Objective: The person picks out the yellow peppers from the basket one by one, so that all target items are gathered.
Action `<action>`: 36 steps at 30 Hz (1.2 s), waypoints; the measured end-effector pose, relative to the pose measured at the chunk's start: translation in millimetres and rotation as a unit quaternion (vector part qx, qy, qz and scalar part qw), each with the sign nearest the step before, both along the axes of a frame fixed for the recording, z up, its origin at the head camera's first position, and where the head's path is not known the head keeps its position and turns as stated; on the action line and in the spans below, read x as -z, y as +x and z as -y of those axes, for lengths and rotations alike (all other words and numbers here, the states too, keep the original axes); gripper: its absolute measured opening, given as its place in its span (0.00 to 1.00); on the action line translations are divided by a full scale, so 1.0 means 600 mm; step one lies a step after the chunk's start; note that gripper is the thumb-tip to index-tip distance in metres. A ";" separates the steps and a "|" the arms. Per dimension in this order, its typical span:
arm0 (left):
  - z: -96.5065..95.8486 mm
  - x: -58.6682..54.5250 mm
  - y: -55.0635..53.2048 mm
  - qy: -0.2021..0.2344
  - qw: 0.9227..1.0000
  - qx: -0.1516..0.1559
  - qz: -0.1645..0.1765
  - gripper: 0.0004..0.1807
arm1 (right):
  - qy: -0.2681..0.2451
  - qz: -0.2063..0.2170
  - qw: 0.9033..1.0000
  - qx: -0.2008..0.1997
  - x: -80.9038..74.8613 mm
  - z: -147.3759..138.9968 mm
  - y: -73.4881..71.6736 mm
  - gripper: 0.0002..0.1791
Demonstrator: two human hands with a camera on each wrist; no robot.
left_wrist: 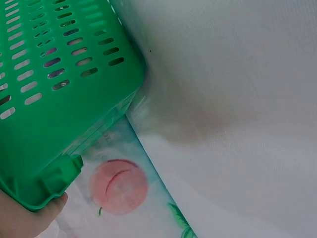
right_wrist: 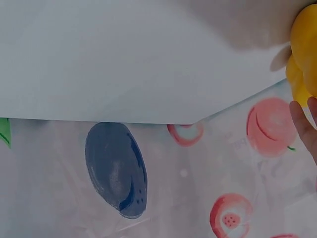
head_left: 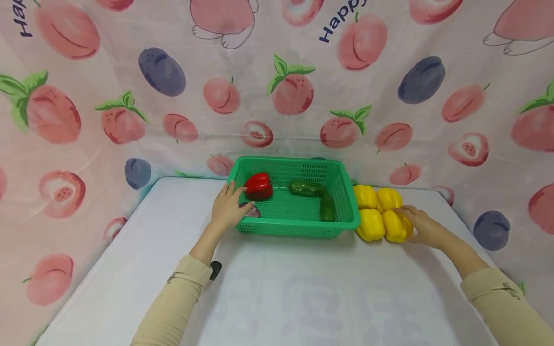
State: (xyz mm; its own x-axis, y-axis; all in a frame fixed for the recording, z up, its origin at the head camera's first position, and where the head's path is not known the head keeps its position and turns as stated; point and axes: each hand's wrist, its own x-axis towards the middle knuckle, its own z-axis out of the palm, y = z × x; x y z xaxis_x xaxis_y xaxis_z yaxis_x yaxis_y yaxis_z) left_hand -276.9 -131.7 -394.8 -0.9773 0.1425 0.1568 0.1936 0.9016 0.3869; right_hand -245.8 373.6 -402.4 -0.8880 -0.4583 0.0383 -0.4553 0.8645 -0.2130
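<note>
A green plastic basket (head_left: 285, 228) stands toward the back of the white table. My left hand (head_left: 227, 206) grips its left rim, fingers along the edge and thumb reaching over the inside. In the left wrist view, fingers (left_wrist: 47, 215) show at the lip of the basket (left_wrist: 74, 109). Inside lie a red bell pepper (head_left: 258, 186), two dark green peppers (head_left: 306, 188) and a purple vegetable (head_left: 253, 210), partly covered by the thumb. Right of the basket my right hand (head_left: 421, 226) holds the front right yellow bell pepper (head_left: 395, 226), fingers and thumb on opposite sides.
Several yellow bell peppers (head_left: 371, 225) sit close together against the basket's right side. A small black object (head_left: 215, 270) shows beside the left wrist. Behind the white table (head_left: 303, 278) hangs a fruit-printed cloth (head_left: 259, 62).
</note>
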 end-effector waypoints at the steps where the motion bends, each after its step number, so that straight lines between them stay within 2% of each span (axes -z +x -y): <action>1: -0.001 0.001 0.000 0.001 1.000 0.000 0.001 0.33 | 0.001 -0.005 1.000 0.000 0.000 -0.001 0.002 0.40; 4: -0.002 0.004 -0.001 -0.001 1.000 -0.001 0.002 0.33 | 0.003 -0.016 1.000 -0.002 0.000 -0.002 0.006 0.40; 10: -0.001 0.006 -0.002 0.000 1.000 0.001 0.002 0.33 | 0.007 -0.007 1.000 0.011 -0.006 0.003 0.016 0.41; 19: 0.014 -0.002 -0.004 0.017 1.000 -0.002 0.000 0.32 | 0.002 -0.005 1.000 0.025 -0.017 0.024 0.017 0.39; 28: 0.018 -0.006 -0.011 0.061 0.998 -0.014 -0.013 0.28 | -0.010 -0.052 0.998 0.025 -0.014 0.034 0.011 0.35; 36: 0.017 -0.005 -0.016 0.044 0.998 -0.006 -0.034 0.26 | -0.026 -0.097 0.994 0.032 -0.019 0.067 0.030 0.31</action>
